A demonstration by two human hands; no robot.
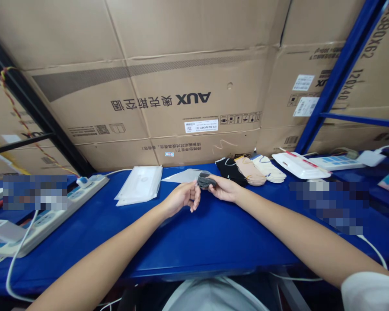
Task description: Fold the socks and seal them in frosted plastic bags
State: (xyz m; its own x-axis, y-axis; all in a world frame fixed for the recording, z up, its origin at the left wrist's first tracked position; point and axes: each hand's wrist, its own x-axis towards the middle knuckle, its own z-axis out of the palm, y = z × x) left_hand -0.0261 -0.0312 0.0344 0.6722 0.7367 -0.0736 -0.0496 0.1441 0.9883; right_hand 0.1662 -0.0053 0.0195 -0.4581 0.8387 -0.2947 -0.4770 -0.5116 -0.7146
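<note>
A dark grey bundle of fabric, which looks like folded socks (206, 181), is held above the blue table in front of me. My right hand (226, 188) grips it from the right between thumb and fingers. At its left edge, the thumb and forefinger of my left hand (183, 197) pinch the grey fabric, while the other fingers curl loosely below. Just behind my hands is a clear plastic bag (181, 176), partly hidden by them; whether my left fingers also touch it, I cannot tell.
Stacked clear bags (141, 185) lie left of my hands. To the right are black socks (230, 170), pink socks (250, 170) and cream socks (269, 168), then a white tray (300, 165). Power strips (52, 216) with cables flank the blue table (214, 242). Cardboard (168, 77) walls the back.
</note>
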